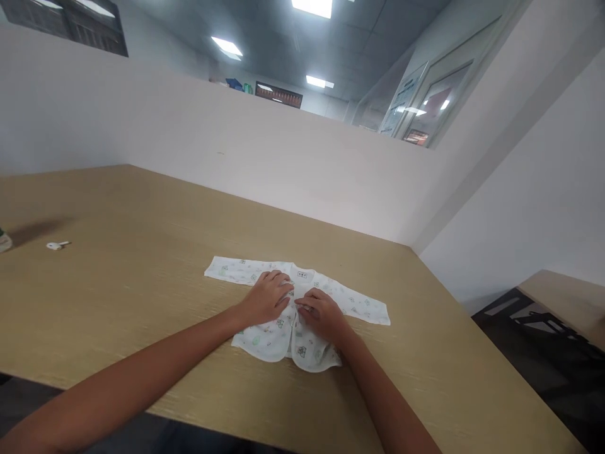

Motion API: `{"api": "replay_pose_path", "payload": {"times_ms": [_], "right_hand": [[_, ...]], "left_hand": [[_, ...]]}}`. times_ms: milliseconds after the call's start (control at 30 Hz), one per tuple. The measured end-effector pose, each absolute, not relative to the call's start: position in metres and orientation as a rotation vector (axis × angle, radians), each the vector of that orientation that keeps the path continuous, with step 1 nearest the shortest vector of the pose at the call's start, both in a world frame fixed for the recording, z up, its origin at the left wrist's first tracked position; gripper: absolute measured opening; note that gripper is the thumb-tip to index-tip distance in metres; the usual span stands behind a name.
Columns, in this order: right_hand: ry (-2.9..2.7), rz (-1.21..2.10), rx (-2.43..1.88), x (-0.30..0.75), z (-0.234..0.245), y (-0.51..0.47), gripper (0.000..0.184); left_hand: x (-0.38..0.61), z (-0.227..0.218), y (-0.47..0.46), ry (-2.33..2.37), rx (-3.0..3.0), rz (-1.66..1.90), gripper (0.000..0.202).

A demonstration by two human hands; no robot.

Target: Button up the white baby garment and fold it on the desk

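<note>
A small white long-sleeved baby shirt (302, 350) with a faint green and grey print lies spread on the table, its sleeves out to both sides. Its front opening runs down the middle, and the two lower front panels part slightly. My left hand (269, 295) rests on the left panel, fingers bent and closed at the edge of the opening. Opposite it, my right hand (324, 314) pinches the right panel's edge between thumb and fingers. The fingertips of both hands are close together below the neckline, and the fabric beneath them is partly hidden.
The wooden table (142, 252) extends to a low white partition (283, 170) at the back. A small white earbud (57, 245) lies far left, near a partly cut-off object (4, 241) at the frame edge. A dark-framed stand with a wooden top (567, 302) is at right.
</note>
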State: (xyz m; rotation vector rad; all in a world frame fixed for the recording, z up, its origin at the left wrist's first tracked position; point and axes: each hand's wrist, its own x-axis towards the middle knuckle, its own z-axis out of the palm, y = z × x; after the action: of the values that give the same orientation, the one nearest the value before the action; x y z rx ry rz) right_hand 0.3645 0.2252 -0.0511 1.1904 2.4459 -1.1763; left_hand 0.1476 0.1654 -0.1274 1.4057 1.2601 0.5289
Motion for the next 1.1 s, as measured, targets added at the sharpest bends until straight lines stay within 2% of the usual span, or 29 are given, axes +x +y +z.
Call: {"api": "replay_pose_path", "payload": {"times_ms": [100,200,333,433,500,600,800,1100], "right_hand": [[2.466,-1.178,1.219,0.362,-0.043,0.227,0.024],[2.444,-1.167,1.333,0.356,-0.033,0.228,0.009],[2.359,-1.291,1.303,0.349,-0.024,0.226,0.009],[2.265,-1.418,1.154,0.347,-0.022,0.225,0.024],[2.217,-1.435,1.106,0.347,-0.020,0.225,0.026],[2.185,-1.436,1.106,0.346,-0.019,0.225,0.021],[2.130,-1.467,1.175,0.346,-0.017,0.226,0.015],[2.129,-1.490,1.345,0.344,-0.021,0.223,0.009]], "left_hand": [[0.143,-0.115,0.166,1.212,1.378,0.541,0.037],[0.141,-0.106,0.163,1.118,1.336,0.533,0.026],[0.144,-0.105,0.157,1.017,1.253,0.507,0.015],[0.146,-0.109,0.156,0.983,1.174,0.502,0.015],[0.146,-0.111,0.157,0.959,1.119,0.508,0.014],[0.143,-0.113,0.159,0.916,1.031,0.524,0.011],[0.141,-0.111,0.158,0.894,0.867,0.522,0.023],[0.145,-0.112,0.159,0.896,0.714,0.559,0.026]]}}
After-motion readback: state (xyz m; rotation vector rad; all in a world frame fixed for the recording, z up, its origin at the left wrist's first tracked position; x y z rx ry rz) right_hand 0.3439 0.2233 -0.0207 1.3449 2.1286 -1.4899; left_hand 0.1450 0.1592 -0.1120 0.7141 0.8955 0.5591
